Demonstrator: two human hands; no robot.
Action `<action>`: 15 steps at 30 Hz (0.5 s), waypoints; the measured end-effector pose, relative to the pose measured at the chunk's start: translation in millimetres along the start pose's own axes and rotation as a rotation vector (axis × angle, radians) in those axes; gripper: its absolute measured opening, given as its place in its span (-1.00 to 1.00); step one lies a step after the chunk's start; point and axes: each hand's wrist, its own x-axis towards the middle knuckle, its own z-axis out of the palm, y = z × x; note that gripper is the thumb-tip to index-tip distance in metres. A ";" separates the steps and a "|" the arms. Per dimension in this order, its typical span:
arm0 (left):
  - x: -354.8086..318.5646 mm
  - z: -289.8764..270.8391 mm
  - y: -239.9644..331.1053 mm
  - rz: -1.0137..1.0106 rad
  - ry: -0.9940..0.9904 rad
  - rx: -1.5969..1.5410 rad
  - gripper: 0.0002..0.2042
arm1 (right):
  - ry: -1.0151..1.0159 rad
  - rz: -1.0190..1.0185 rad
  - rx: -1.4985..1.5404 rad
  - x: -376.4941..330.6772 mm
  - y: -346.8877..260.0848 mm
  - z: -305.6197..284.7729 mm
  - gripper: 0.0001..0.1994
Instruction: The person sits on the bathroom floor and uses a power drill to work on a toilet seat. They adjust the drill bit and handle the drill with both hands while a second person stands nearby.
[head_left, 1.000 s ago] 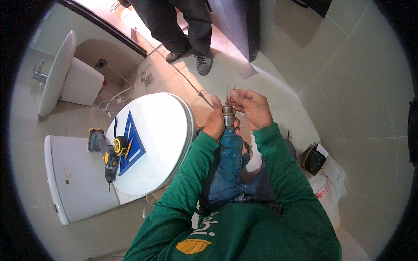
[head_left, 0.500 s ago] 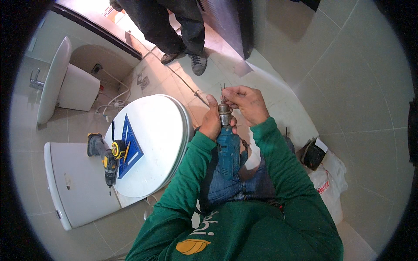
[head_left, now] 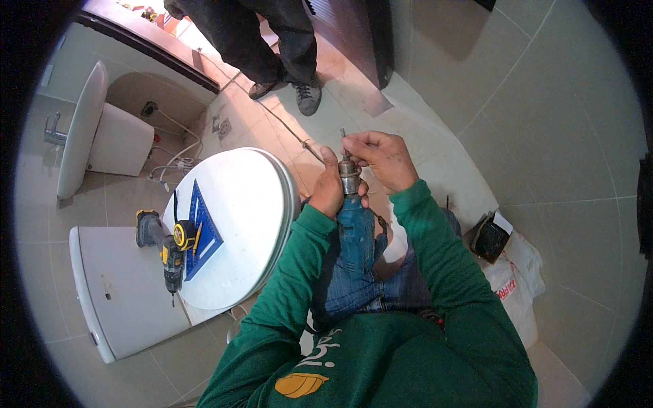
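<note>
A teal power drill [head_left: 355, 234] rests upright against my lap, its metal chuck [head_left: 349, 180] pointing away from me. Wrapped about that chuck is my left hand [head_left: 328, 187], thumb along its left side and fingertips showing on the right. My right hand [head_left: 386, 160] pinches a thin drill bit [head_left: 343, 132] just above the chuck's mouth. The bit stands roughly in line with the chuck; its lower end is hidden by my fingers, so I cannot tell how deep it sits.
On the closed toilet lid [head_left: 248, 204] lie a blue speed square [head_left: 204, 234], a pencil [head_left: 198, 239], a tape measure [head_left: 183, 234] and a yellow-black cordless drill [head_left: 168, 255]. Another person's shoes [head_left: 308, 98] stand ahead by a cable [head_left: 286, 126]. A plastic bag [head_left: 513, 279] sits at right.
My right fingers have shifted slightly left, bringing the bit over the chuck. Two thin tips showed above my fingers before; one shows now. My left hand keeps its hold.
</note>
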 end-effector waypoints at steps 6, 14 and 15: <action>2.3 -8.5 -6.0 -0.044 0.039 -0.049 -0.14 | 0.150 -0.019 0.294 12.2 25.9 -21.6 -0.75; 8.7 7.5 5.4 -0.037 -0.007 0.018 -0.12 | 0.697 0.544 -1.508 3.5 251.2 -347.8 -0.50; 6.3 1.3 1.4 -0.050 0.016 -0.014 -0.12 | 0.741 0.572 -1.391 -2.4 249.8 -336.2 -0.52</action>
